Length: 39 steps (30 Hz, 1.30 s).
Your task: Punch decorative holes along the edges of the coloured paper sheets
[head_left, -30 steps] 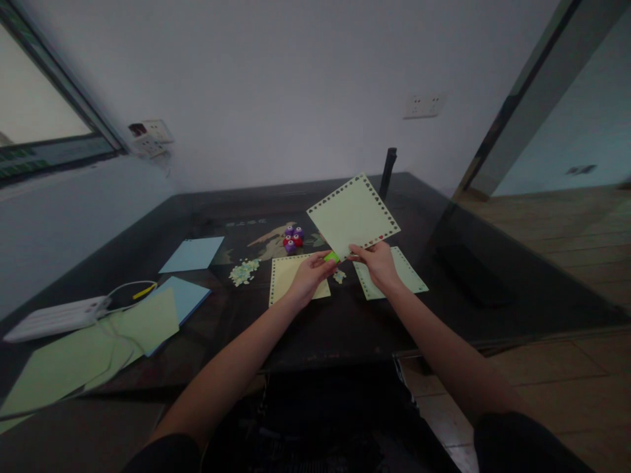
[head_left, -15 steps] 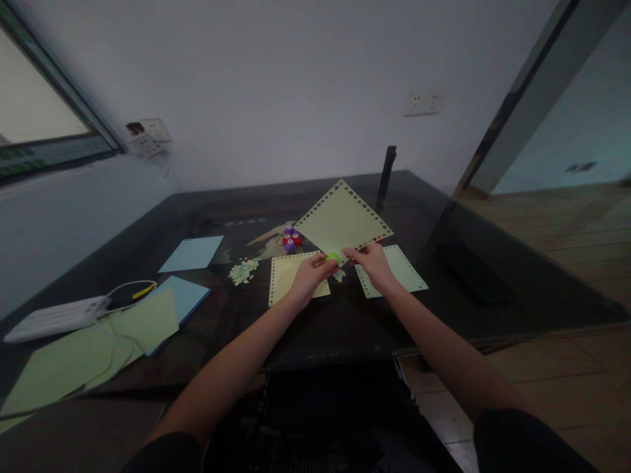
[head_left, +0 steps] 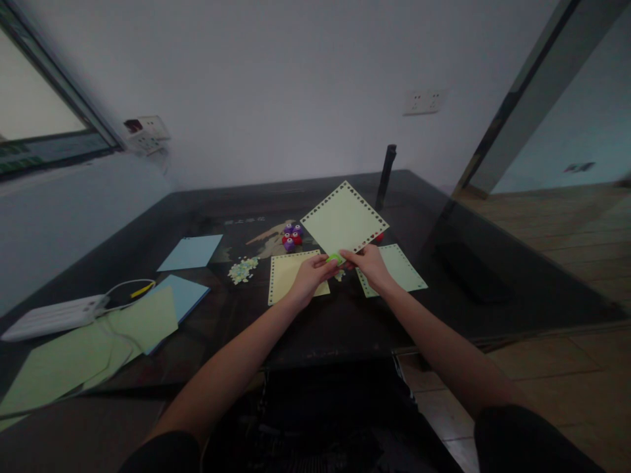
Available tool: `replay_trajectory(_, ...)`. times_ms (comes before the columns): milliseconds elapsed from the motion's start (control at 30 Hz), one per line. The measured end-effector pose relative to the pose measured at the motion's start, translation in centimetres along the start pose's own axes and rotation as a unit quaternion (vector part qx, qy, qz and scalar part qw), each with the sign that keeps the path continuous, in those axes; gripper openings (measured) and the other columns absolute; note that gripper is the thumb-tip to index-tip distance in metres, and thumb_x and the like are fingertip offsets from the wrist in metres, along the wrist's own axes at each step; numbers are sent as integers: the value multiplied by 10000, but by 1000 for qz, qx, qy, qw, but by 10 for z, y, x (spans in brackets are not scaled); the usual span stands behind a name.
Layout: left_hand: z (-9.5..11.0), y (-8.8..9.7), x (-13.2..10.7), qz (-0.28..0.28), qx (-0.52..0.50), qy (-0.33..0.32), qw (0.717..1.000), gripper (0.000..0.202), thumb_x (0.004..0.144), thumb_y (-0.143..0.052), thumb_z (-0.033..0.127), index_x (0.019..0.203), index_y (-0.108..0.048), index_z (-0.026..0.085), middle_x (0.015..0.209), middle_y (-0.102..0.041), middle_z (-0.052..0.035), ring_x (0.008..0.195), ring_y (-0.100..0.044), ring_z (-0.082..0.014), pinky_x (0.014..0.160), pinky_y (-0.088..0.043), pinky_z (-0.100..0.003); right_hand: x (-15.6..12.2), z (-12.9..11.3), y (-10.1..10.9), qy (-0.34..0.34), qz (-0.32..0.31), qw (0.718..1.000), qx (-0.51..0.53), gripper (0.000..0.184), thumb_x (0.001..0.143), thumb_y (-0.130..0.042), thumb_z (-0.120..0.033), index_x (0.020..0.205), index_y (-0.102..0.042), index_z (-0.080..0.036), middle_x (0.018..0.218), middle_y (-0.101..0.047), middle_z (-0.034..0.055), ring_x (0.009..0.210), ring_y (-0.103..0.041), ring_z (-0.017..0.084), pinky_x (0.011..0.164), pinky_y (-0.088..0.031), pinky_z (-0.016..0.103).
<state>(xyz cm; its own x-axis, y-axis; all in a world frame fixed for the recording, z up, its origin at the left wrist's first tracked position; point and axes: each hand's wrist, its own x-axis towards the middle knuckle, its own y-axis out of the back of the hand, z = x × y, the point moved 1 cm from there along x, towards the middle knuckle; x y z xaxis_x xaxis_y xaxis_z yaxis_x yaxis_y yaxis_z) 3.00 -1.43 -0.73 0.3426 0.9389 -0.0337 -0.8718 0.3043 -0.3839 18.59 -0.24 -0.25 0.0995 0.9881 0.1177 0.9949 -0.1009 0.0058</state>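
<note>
- While the holed pale sheet (head_left: 345,217) was held tilted above the middle of the worktop (head_left: 335,332), its near corner was brought together with a small green punch (head_left: 336,259).
- The punch was pinched between the thumb and fingers of the left hand (head_left: 308,279); whether it was being squeezed could not be told.
- The sheet was pinched by the fingers of the right hand (head_left: 373,267), close to that corner and just beside the punch.
- Dark holes were seen along both far edges and along the near right edge; none could be made out on the near left edge.
- The step in hand was judged to be the punching of the border, near the end of the third row.
- By that judgement, the corner was to be kept flat and square in the punch, spaced from the last hole, before the punch was pressed.
- Below the hands, a yellow holed sheet (head_left: 290,270) was laid to the left and a green holed sheet (head_left: 401,268) to the right.
- Paper scraps (head_left: 241,270) were heaped farther left, and purple and red objects (head_left: 292,238) were clustered on the far side.
</note>
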Motion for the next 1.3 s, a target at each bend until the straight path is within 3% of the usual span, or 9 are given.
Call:
replay_trajectory(367, -2, -2, -1, 8, 12, -3, 1000, 345, 626, -803, 314, 851, -637, 111, 822, -695, -56, 756, -643, -131, 825, -485, -303, 2, 3, 1, 6, -8, 1000, -25, 339, 577, -755, -427, 648, -646, -114, 566, -658, 61, 484, -575, 154, 493, -481, 272)
replay_trajectory(867, -1, -2, 0, 0, 4, -8, 1000, 296, 652, -786, 293, 850, -664, 110, 869, -709, -75, 797, -651, -145, 894, -475, -334, -2, -3, 0, 23, -2, 998, -65, 291, 606, -735, -393, 619, -630, -122, 508, -626, 50, 458, -568, 163, 477, -474, 278)
replay_trajectory(1300, 2, -4, -3, 24, 25, -5, 999, 368, 596, -812, 344, 843, -664, 114, 839, -706, -66, 764, -643, -142, 838, -473, -321, 2, 6, 0, 33, 0, 997, -73, 269, 626, -718, -380, 626, -636, -124, 525, -635, 46, 467, -569, 161, 472, -464, 266)
